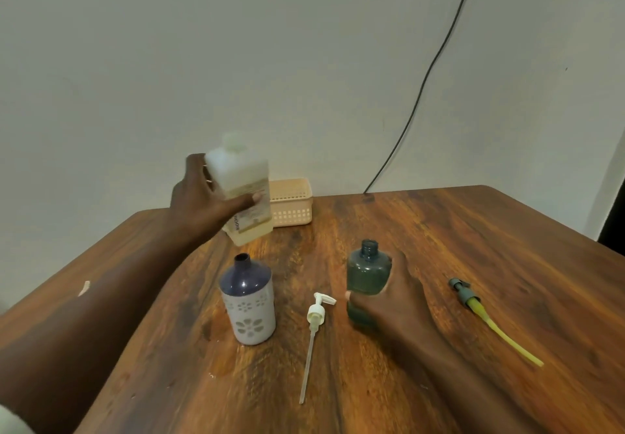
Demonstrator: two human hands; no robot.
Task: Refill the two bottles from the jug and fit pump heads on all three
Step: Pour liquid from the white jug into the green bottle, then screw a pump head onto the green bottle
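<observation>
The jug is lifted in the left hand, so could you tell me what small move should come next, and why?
Probably unscrew the jug's cap. The left hand holds it above the table with its cap seemingly still on, though it is blurred. The right hand steadies the green bottle, whose neck is already open, so nothing can be poured until the cap comes off.

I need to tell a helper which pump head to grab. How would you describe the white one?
On the wooden table, look between the two open bottles. The white pump head lies flat there, its long clear tube pointing toward the near edge; the other pump is grey with a yellow tube.
</observation>
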